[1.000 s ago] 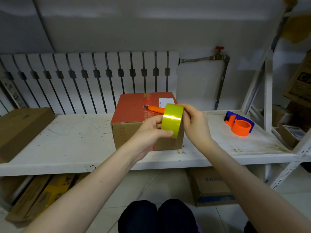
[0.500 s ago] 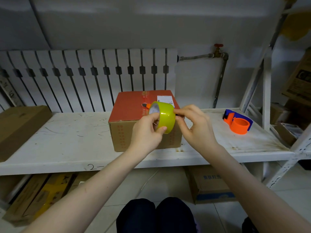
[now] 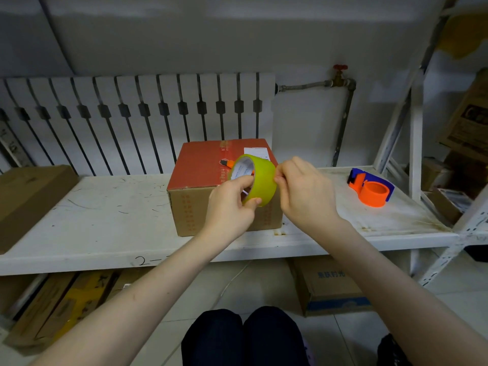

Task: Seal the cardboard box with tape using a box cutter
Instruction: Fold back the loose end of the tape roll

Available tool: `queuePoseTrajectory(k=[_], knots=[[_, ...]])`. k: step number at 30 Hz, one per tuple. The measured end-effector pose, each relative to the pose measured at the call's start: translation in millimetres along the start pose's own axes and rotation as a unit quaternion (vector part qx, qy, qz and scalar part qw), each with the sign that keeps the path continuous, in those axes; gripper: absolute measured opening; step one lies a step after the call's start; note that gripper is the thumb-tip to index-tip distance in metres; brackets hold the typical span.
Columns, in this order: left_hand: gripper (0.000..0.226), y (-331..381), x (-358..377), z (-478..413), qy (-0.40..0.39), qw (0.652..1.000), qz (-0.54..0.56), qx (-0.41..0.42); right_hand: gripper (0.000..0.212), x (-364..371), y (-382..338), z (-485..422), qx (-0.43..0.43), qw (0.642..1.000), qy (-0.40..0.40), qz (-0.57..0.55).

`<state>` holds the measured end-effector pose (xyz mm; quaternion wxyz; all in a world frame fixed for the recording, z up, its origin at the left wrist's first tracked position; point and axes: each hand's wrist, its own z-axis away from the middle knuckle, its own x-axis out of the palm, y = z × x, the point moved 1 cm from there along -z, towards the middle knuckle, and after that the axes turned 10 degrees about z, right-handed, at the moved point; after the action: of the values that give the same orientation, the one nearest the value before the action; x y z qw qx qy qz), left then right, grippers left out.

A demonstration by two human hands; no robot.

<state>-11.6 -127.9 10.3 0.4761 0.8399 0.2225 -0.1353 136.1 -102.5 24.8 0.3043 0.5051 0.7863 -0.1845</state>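
A cardboard box with a red top stands on the white shelf. An orange box cutter lies on its top, mostly hidden behind the tape. In front of the box my left hand grips a roll of yellow-green tape, thumb through its core and fingers under its rim. My right hand pinches at the roll's right outer edge with thumb and fingertips. Whether a strip has come loose from the roll cannot be made out.
An orange and blue tape dispenser sits on the shelf at the right. A flat brown carton lies at the left end. A radiator stands behind. More boxes sit under the shelf.
My left hand has turned the roll so its core faces me and raised it slightly. My right hand's fingers have closed into a pinch on the roll's right edge.
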Motion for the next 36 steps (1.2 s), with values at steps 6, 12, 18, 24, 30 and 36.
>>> queuePoseTrajectory(k=[6, 12, 18, 24, 30, 36], knots=[[0.048, -3.1, 7.2, 5.0, -0.109, 0.993, 0.010, -0.033, 0.016, -3.3, 1.4, -7.2, 0.062, 0.993, -0.085, -0.047], [0.025, -9.4, 17.9, 12.0, -0.060, 0.986, -0.153, 0.029, 0.020, -21.6, -3.3, -12.5, -0.023, 0.979, -0.184, 0.079], [0.022, -4.1, 19.9, 12.1, -0.052, 0.989, -0.134, 0.036, 0.012, -34.2, -8.7, -11.7, -0.011, 0.975, -0.223, -0.014], [0.023, -5.9, 23.7, 18.5, -0.054, 0.992, -0.106, 0.039, 0.017, -35.7, -3.5, -10.7, -0.018, 0.952, -0.292, -0.084], [0.034, -13.3, 11.9, 13.7, -0.077, 0.994, -0.040, 0.061, 0.021, -47.1, 9.5, -7.5, 0.047, 0.897, -0.341, -0.276], [0.034, -9.9, 4.8, 7.0, -0.056, 0.996, -0.054, 0.050, 0.010, -34.1, 2.8, -3.8, 0.122, 0.957, -0.150, -0.218]])
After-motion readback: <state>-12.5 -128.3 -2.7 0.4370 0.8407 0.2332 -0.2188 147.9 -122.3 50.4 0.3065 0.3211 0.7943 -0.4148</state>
